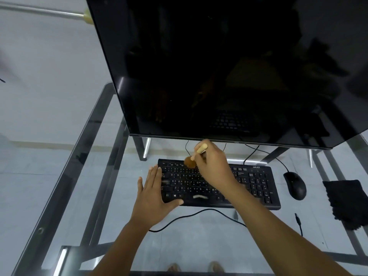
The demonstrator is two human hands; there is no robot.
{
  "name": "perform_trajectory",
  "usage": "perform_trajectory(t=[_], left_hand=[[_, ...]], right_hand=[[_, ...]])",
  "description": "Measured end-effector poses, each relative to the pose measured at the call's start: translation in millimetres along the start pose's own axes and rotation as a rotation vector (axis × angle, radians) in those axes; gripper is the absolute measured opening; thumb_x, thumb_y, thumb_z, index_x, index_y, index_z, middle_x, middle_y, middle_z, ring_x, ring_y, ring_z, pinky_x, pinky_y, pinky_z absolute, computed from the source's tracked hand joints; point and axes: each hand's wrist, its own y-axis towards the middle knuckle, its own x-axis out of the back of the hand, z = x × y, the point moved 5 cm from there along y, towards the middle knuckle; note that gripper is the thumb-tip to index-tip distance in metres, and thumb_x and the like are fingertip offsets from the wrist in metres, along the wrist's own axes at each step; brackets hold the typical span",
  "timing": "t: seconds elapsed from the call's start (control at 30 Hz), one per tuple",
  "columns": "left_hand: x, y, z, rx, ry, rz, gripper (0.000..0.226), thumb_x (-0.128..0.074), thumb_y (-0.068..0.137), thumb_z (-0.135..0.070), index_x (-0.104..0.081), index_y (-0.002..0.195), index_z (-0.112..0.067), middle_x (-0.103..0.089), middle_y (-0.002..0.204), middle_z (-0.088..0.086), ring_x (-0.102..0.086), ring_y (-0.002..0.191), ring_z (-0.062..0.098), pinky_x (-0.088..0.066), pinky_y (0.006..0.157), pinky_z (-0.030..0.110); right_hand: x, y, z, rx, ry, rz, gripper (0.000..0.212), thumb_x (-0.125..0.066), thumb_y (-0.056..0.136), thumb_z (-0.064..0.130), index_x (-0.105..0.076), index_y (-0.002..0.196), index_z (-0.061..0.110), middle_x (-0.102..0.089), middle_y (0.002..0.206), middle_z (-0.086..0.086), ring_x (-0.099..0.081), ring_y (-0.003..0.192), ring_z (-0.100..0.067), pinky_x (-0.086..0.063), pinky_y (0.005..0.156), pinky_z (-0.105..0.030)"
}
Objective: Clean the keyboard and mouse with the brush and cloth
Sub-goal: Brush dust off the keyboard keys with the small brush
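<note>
On my keyboard (256,182) I can read white key letters, Q and W, Z and X, and a small logo at its top right, too blurred to spell.

A home computer desk: glass table (59,176), large dark monitor (219,66), tiled floor (29,166)

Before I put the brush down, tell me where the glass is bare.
Bare glass lies left of the keyboard and left hand, out to the table frame. The near strip is crossed by a cable. Right side is crowded: mouse, then cloth.
</note>
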Motion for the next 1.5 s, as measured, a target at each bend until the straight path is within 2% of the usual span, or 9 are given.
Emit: perform_trajectory(t=[0.1,0.23,0.43,0.83,0.97,1.1,1.23,1.37,1.5], left_hand=[[0,-3,5,-0.027,-0.037,0.008,0.119,-0.055,0.067,-0.08,0.0,0.152,-0.018,-0.001,0.16,-0.006,0.011,0.145,0.005,0.012,0.116,0.036],[2,-5,8,-0.044,-0.061,-0.02,0.117,-0.055,0.067,-0.08,0.0,0.152,-0.021,-0.006,0.16,-0.006,0.005,0.145,0.004,0.012,0.116,0.031],[10,-12,4,-0.071,-0.062,-0.118,0.112,-0.061,0.069,-0.075,-0.015,0.151,-0.014,-0.014,0.152,-0.006,0.022,0.133,-0.016,0.002,0.117,0.032],[12,-11,4,-0.085,-0.035,-0.156,0.107,-0.06,0.071,-0.077,-0.027,0.147,-0.009,-0.032,0.147,0.002,0.012,0.139,-0.008,-0.002,0.116,0.03],[12,-11,2,-0.082,-0.046,-0.142,0.108,-0.061,0.07,-0.077,-0.025,0.148,-0.011,-0.029,0.149,-0.001,0.012,0.14,-0.009,-0.001,0.117,0.03],[9,-11,6,-0.07,-0.028,-0.132,0.108,-0.058,0.07,-0.079,-0.026,0.148,-0.011,-0.036,0.15,0.007,0.001,0.141,-0.004,-0.003,0.119,0.032],[15,-12,1,-0.089,-0.044,-0.2,0.105,-0.065,0.068,-0.072,-0.032,0.144,-0.008,-0.044,0.144,0.011,0.012,0.137,-0.01,-0.006,0.113,0.031],[18,-14,1,-0.079,-0.038,-0.218,0.105,-0.063,0.068,-0.073,-0.035,0.143,-0.007,-0.045,0.143,0.013,0.019,0.135,-0.014,-0.012,0.116,0.037],[20,-15,-4,-0.051,-0.039,-0.217,0.105,-0.058,0.067,-0.075,-0.035,0.144,-0.007,-0.045,0.143,0.011,0.024,0.131,-0.016,-0.021,0.108,0.048]], right_hand=[[-17,2,0,-0.063,0.04,0.18,0.003,-0.058,0.095,0.017,-0.056,0.094,0.014,-0.069,0.078,0.004,-0.065,0.067,-0.001,-0.055,0.06,-0.023],[-17,6,9,0.016,0.017,-0.054,0.004,-0.058,0.095,0.014,-0.057,0.095,0.01,-0.063,0.08,0.011,-0.061,0.071,0.004,-0.049,0.063,-0.014],[-31,15,21,0.091,-0.033,-0.047,0.004,-0.057,0.095,0.016,-0.055,0.093,0.012,-0.057,0.091,0.003,-0.056,0.074,-0.005,-0.047,0.062,-0.02],[-52,18,32,0.094,0.055,0.134,0.001,-0.057,0.094,0.013,-0.057,0.095,0.014,-0.066,0.081,0.008,-0.063,0.07,0.002,-0.051,0.062,-0.017],[-41,11,23,0.047,0.069,-0.108,0.004,-0.058,0.094,0.009,-0.058,0.096,0.012,-0.059,0.091,0.012,-0.056,0.076,0.005,-0.044,0.065,-0.009],[-50,4,14,-0.1,0.224,0.136,0.009,-0.058,0.093,0.009,-0.058,0.092,0.018,-0.068,0.078,0.007,-0.068,0.073,-0.016,-0.06,0.069,-0.035],[-27,12,8,-0.102,0.133,-0.065,0.011,-0.056,0.094,0.006,-0.056,0.092,0.017,-0.061,0.079,0.004,-0.056,0.061,-0.005,-0.048,0.055,-0.024],[-29,8,1,-0.152,0.115,0.152,0.004,-0.055,0.095,0.011,-0.057,0.094,0.014,-0.07,0.079,0.003,-0.069,0.073,-0.018,-0.059,0.066,-0.032],[-4,1,4,-0.033,-0.035,-0.062,0.005,-0.051,0.095,0.016,-0.052,0.09,0.014,-0.062,0.093,0.0,-0.066,0.076,-0.003,-0.053,0.06,-0.024]])
